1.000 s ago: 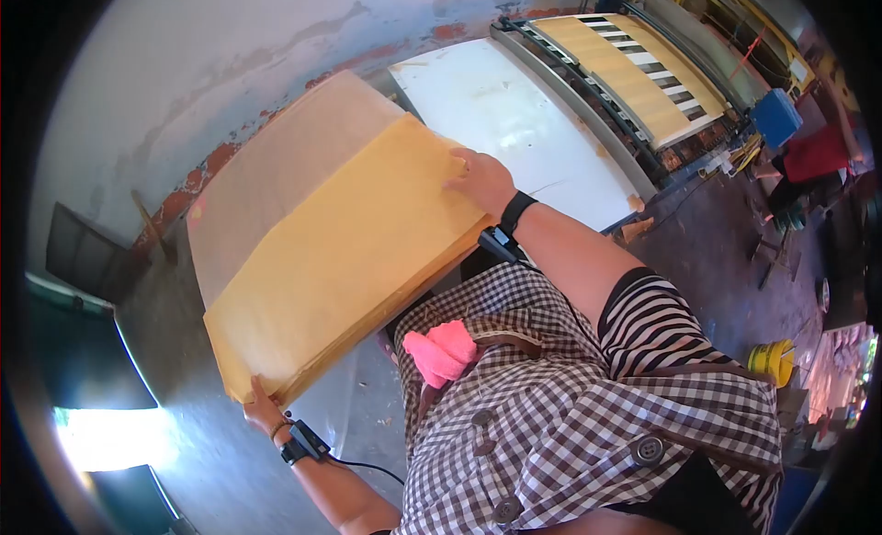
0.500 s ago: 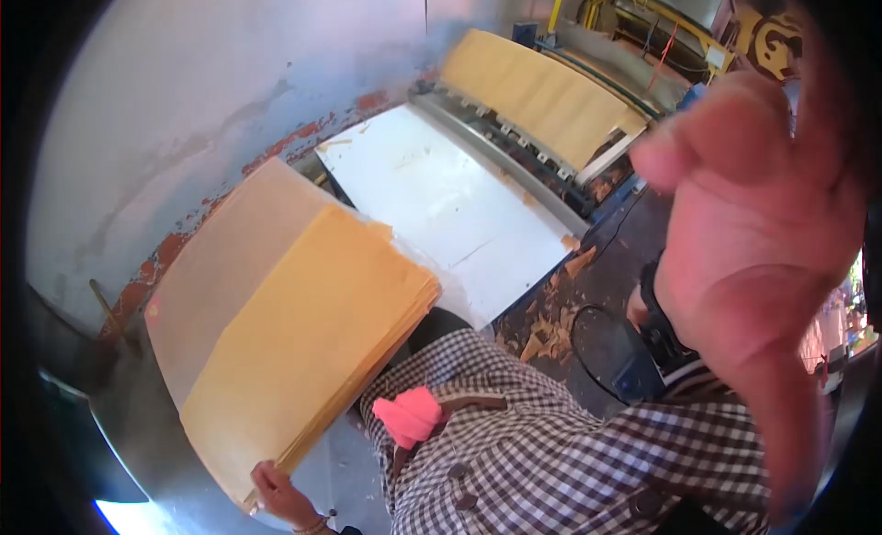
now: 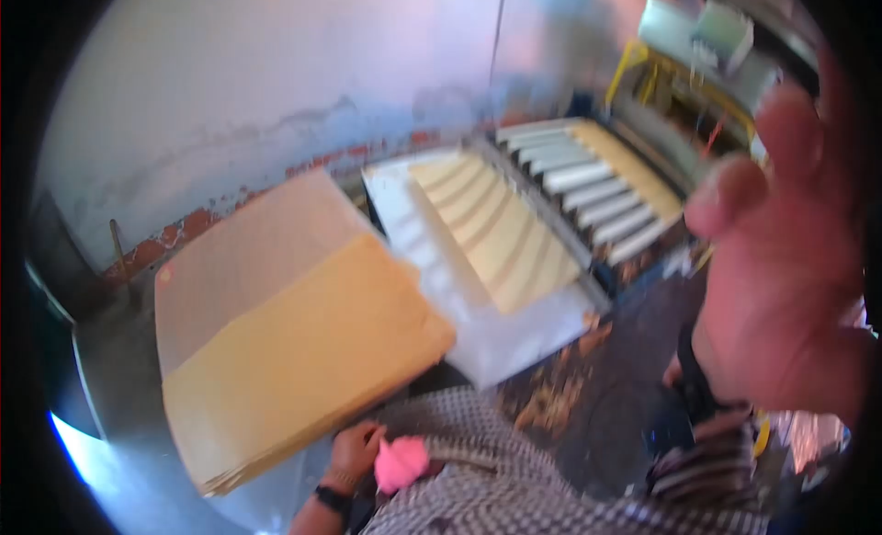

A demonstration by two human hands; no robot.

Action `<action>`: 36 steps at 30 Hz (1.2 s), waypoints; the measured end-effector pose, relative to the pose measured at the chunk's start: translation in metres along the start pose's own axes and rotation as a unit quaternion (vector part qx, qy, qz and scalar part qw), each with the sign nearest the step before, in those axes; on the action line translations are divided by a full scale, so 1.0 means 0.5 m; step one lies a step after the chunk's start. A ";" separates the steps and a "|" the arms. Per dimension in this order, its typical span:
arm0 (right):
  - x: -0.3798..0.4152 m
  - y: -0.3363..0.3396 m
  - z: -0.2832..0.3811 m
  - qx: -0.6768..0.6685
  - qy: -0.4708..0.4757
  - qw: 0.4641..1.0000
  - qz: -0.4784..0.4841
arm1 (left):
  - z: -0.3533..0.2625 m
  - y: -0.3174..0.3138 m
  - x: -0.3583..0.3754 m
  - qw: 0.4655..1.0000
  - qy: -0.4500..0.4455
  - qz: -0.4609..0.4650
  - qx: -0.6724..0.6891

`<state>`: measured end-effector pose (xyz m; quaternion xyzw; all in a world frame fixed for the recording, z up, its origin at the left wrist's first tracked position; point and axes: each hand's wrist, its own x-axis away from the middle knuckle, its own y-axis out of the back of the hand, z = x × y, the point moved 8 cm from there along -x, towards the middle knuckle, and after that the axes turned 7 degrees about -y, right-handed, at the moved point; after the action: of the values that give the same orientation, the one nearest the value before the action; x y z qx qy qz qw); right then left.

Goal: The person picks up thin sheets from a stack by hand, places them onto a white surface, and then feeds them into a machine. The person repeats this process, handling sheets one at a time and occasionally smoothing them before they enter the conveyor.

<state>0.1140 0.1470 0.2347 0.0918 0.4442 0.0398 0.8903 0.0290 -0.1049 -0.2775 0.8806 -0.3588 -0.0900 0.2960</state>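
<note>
My left hand (image 3: 354, 452), wearing a bracelet and a dark watch, is at my waist. Its fingers look pinched on the edge of a pink cloth (image 3: 402, 463) tucked at my checkered garment, though blur softens the contact. Close to the camera, my right hand (image 3: 781, 232) is raised at the right with fingers apart and nothing visible in it; its far side fades into the dark image edge. Left of centre lies a thick stack of yellow-brown sheets (image 3: 312, 351). A single pale yellow sheet (image 3: 501, 236) rests on the white board (image 3: 496, 347), striped with shadows.
Past the white board stands a machine with pale slats (image 3: 588, 186) and a dark bar. A yellow frame (image 3: 629, 71) is behind it. Torn brown scraps (image 3: 547, 406) litter the dark floor. A stained wall (image 3: 303, 66) runs along the back.
My left hand has left the stack's near corner and come to the pink cloth. The single sheet has shifted from beyond the machine's bar onto the white board, exposing the slats. The view has turned.
</note>
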 end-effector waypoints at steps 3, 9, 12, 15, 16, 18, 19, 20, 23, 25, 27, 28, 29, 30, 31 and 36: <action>-0.010 0.049 -0.025 -0.026 -0.010 0.999 -0.026 | 0.017 -0.006 -0.018 0.997 0.061 -0.021 0.045; 0.349 0.305 -0.401 -0.127 -0.326 0.779 -0.520 | 0.063 0.022 -0.011 0.988 0.101 -0.069 0.097; 0.780 0.296 -0.612 -0.319 -0.453 0.550 -0.624 | 0.071 0.051 0.014 0.985 0.110 -0.085 0.107; 0.932 0.217 -0.683 -0.326 -0.539 0.411 -0.659 | 0.074 0.068 0.025 0.982 0.123 -0.092 0.110; 0.949 0.198 -0.699 -0.334 -0.549 0.407 -0.649 | 0.086 0.070 0.030 0.982 0.140 -0.085 0.098; 0.955 0.196 -0.747 -0.347 -0.566 0.412 -0.624 | 0.098 0.070 0.038 0.982 0.150 -0.085 0.079; 0.931 0.195 -0.770 -0.355 -0.575 0.417 -0.608 | 0.097 0.068 0.042 0.983 0.144 -0.092 0.073; 0.924 0.191 -0.779 -0.322 -0.614 0.398 -0.601 | 0.097 0.069 0.047 0.983 0.138 -0.099 0.067; 0.926 0.206 -0.822 -0.206 -0.696 0.411 -0.551 | 0.099 0.072 0.065 0.980 0.172 -0.071 0.076; 0.949 0.228 -0.856 -0.174 -0.720 0.460 -0.490 | 0.029 0.097 0.035 0.990 0.134 0.035 -0.025; 0.929 0.241 -0.859 -0.173 -0.723 0.488 -0.458 | -0.064 0.126 -0.023 0.975 0.100 0.162 -0.115; 0.887 0.231 -0.827 -0.190 -0.719 0.489 -0.455 | -0.123 0.147 -0.046 0.955 0.091 0.234 -0.156; 0.848 0.217 -0.788 -0.208 -0.716 0.490 -0.452 | -0.179 0.163 -0.062 0.929 0.081 0.305 -0.195; 0.814 0.186 -0.737 -0.260 -0.691 0.486 -0.468 | -0.253 0.202 -0.096 0.955 0.031 0.249 -0.161; 0.769 0.162 -0.667 -0.291 -0.647 0.521 -0.474 | -0.324 0.232 -0.128 0.973 -0.019 0.192 -0.125; 0.576 0.090 -0.349 -0.253 -0.615 0.565 -0.488 | -0.624 0.201 -0.326 0.930 -0.342 0.036 -0.130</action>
<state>0.1487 0.2573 -0.0845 -0.3660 -0.2618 -0.3557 0.8191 -0.0320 0.0921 0.0249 0.7368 -0.4548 -0.4208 0.2705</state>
